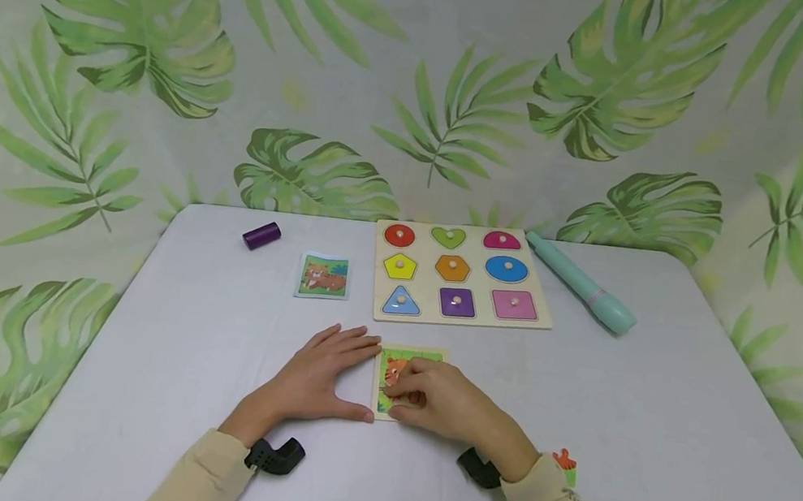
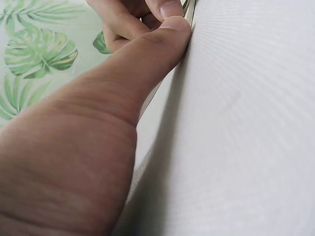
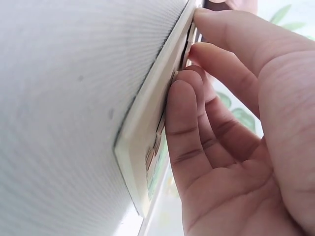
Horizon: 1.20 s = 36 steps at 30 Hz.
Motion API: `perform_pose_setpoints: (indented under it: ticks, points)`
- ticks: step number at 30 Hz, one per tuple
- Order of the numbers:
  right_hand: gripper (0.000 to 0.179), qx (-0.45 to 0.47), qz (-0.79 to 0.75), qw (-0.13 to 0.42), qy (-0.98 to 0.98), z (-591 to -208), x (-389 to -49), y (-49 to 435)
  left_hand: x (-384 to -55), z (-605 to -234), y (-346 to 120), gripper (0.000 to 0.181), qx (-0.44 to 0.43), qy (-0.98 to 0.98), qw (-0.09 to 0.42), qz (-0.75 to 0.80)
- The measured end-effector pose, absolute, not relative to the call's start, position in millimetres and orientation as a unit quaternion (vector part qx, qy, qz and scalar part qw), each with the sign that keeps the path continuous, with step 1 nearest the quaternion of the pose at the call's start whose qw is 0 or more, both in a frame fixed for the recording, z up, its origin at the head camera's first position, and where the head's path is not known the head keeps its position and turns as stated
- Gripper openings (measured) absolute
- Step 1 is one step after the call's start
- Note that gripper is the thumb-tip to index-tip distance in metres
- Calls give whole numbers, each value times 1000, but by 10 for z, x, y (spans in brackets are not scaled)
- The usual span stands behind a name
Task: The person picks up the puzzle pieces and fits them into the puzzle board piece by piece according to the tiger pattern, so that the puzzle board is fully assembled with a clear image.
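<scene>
A small wooden tiger jigsaw puzzle (image 1: pixel 376 387) lies on the table between my hands. My left hand (image 1: pixel 318 376) rests beside it with fingers stretched, fingertips and thumb touching its left edge. Over the middle and right of the puzzle, my right hand (image 1: pixel 441 397) has curled fingers pinching a puzzle piece at the board, mostly hidden by the fingers. In the right wrist view, the thumb and fingers meet the surface of the board (image 3: pixel 135 142), where some piece edges stand slightly raised. A loose red and green puzzle piece (image 1: pixel 565 462) lies by my right forearm, partly covered by the sleeve.
Behind the puzzle lies a wooden shape board (image 1: pixel 421 273) with knobbed pieces. A tiger picture card (image 1: pixel 324 277) and a purple cylinder (image 1: pixel 261 236) are at the back left. A mint-green stick-like object (image 1: pixel 581 286) lies at the back right, near the leaf-patterned cloth.
</scene>
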State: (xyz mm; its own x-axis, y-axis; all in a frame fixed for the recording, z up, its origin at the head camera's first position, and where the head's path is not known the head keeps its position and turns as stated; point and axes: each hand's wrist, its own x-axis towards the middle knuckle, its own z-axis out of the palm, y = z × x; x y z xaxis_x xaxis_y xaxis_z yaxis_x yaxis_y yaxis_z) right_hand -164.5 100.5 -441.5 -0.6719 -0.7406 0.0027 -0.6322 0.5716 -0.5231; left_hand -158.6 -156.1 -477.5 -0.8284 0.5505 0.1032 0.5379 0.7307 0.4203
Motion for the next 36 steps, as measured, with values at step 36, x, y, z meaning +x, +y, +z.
perform_pose_setpoints:
  ticks: [36]
  points:
    - [27,-355,-288,102,884,-4199,-1578,1225,-1576,-4771,-1553,99,291,931,16,221]
